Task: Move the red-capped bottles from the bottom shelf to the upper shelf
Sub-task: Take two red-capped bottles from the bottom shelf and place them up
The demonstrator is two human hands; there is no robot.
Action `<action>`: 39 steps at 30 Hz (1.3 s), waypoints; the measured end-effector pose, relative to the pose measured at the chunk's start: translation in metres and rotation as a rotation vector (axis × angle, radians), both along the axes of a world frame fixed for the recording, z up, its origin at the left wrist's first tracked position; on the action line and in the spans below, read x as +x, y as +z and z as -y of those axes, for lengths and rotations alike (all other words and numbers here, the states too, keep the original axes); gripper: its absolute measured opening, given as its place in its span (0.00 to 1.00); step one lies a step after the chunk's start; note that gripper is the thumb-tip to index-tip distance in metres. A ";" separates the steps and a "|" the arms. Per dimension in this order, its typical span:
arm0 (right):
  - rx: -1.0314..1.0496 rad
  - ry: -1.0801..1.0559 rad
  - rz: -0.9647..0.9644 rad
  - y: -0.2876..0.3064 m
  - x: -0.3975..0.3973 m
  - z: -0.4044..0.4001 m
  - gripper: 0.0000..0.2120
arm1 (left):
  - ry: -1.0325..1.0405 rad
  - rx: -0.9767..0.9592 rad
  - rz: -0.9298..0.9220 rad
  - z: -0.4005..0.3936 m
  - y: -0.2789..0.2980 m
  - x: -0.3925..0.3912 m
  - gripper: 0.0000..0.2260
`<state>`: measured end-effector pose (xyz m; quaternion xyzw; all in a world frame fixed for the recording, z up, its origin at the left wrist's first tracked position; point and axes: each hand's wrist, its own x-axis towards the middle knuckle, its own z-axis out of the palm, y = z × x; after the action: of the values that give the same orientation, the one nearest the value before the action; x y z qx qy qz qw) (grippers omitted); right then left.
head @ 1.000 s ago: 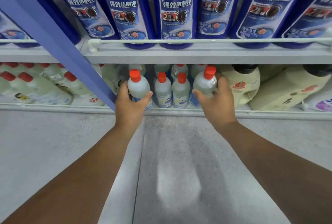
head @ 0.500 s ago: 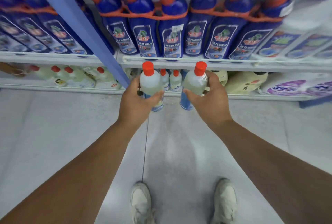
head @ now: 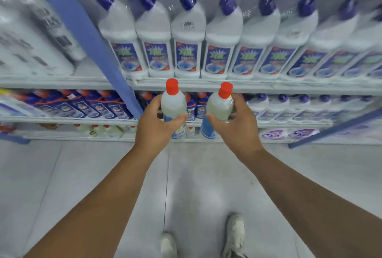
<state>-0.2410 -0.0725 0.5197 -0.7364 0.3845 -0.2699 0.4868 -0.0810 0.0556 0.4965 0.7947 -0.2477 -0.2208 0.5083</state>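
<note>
2 red-capped bottles up in the air, 1 per hand, clear of the bottom shelf.

The left hand [head: 154, 125] wraps its fingers round the left red-capped bottle [head: 173, 105], the right hand [head: 237, 123] round the right red-capped bottle [head: 220, 106], both gripped low on the body and held upright, likely so the bases can be set down flat. More red-capped bottles [head: 99, 129] wait on the bottom shelf [head: 82, 138]. Room looks tight: the white purple-capped bottles [head: 217, 38] stand packed along their shelf edge [head: 268, 87], the blue upright post [head: 99, 46] crowds the left hand's side, and motion blur hides any free slot.
</note>
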 end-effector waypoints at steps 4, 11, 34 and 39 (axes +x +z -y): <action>-0.034 -0.028 0.028 0.082 -0.004 0.002 0.22 | -0.045 -0.020 0.025 -0.002 0.079 0.009 0.25; -0.125 -0.064 0.085 0.197 -0.010 0.003 0.22 | -0.105 -0.056 0.110 0.000 0.210 0.018 0.23; -0.334 0.073 0.183 0.410 -0.029 0.123 0.26 | -0.041 -0.234 0.211 0.110 0.436 -0.033 0.21; -0.317 0.047 0.175 0.422 -0.007 0.160 0.26 | -0.102 -0.253 0.177 0.154 0.437 -0.008 0.20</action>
<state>-0.2478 -0.2328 0.9412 -0.7864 0.2758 -0.3787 0.4025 -0.0888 -0.0985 0.9335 0.7272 -0.3571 -0.1424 0.5686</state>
